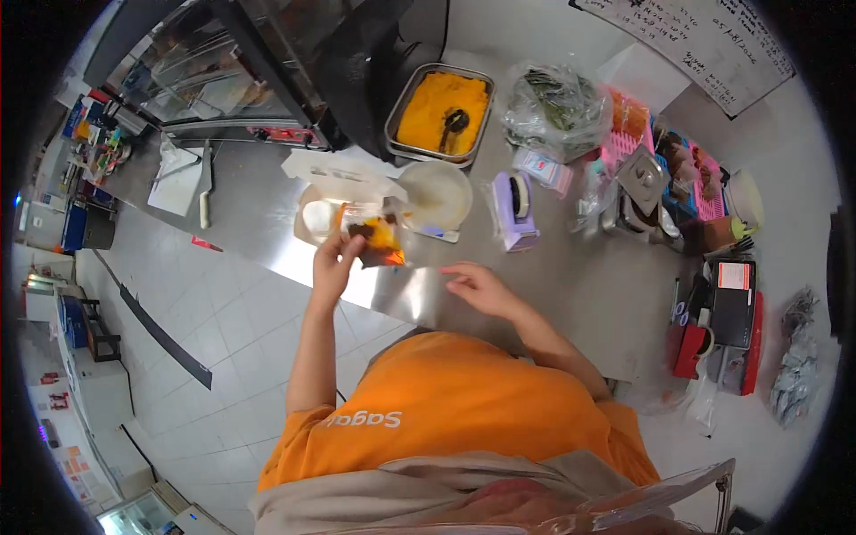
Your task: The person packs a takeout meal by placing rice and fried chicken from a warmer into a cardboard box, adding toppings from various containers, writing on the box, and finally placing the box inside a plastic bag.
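Observation:
My left hand (333, 267) pinches a small clear packet (382, 244) with yellow, orange and dark contents. It holds the packet over the front of an open paper food box (307, 231), whose white lid (341, 170) is folded back. A white rounded item (321, 217) sits in the left of the box; the packet and my hand hide part of the inside. Beside the box stands a round translucent container or lid (438, 197). My right hand (485, 289) hovers near the counter's front edge, empty, fingers apart and pointing left.
A metal tray of yellow rice-like food (445, 100) holds a black scoop (456, 122). A purple tape dispenser (518, 224) stands right of centre on the steel counter (568, 281). Left lie a knife (204, 200) and a white board (175, 190). Behind is a glass display warmer (200, 80).

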`<action>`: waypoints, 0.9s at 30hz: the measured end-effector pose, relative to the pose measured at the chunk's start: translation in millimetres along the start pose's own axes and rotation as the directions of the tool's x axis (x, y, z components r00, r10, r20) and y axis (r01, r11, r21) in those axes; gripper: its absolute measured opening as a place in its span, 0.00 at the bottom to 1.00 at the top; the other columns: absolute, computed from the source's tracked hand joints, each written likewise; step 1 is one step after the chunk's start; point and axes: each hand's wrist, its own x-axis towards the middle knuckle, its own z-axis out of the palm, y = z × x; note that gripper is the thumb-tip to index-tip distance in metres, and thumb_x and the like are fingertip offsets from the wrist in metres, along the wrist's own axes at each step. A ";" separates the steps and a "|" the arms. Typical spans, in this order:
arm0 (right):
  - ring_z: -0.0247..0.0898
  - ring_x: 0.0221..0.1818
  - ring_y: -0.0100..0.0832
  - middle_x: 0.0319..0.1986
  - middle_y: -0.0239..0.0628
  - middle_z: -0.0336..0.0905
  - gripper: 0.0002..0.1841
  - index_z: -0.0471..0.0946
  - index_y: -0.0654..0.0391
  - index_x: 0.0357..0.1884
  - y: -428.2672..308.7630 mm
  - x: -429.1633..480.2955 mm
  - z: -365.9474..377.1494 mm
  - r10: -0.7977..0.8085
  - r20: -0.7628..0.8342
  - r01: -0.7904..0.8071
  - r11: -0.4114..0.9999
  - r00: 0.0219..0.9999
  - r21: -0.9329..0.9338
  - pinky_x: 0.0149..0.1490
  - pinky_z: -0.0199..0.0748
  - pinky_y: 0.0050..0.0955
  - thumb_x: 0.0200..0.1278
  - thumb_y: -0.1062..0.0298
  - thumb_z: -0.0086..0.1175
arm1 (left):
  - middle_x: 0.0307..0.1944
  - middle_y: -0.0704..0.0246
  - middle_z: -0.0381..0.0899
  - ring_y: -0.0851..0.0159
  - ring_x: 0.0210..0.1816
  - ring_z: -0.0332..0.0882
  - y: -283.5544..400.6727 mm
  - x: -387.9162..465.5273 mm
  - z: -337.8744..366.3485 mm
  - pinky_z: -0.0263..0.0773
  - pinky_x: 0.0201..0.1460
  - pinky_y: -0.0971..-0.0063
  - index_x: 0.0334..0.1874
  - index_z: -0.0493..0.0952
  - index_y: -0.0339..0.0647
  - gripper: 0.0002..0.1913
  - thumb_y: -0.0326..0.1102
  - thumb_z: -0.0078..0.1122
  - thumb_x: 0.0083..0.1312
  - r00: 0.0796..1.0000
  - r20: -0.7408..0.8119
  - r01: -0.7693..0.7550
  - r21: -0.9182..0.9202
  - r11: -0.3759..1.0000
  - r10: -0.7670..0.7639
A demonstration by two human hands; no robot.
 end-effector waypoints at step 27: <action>0.72 0.45 0.35 0.40 0.40 0.72 0.24 0.69 0.52 0.57 34.7 -19.5 83.0 0.282 -0.050 -0.017 0.228 0.958 0.973 0.54 0.73 0.36 0.56 0.77 0.53 | 0.58 0.56 0.62 0.48 0.55 0.62 -127.3 -41.8 -0.2 0.61 0.57 0.58 0.58 0.71 0.51 0.34 0.42 0.70 0.45 0.914 0.390 -0.334 0.565 0.754 0.113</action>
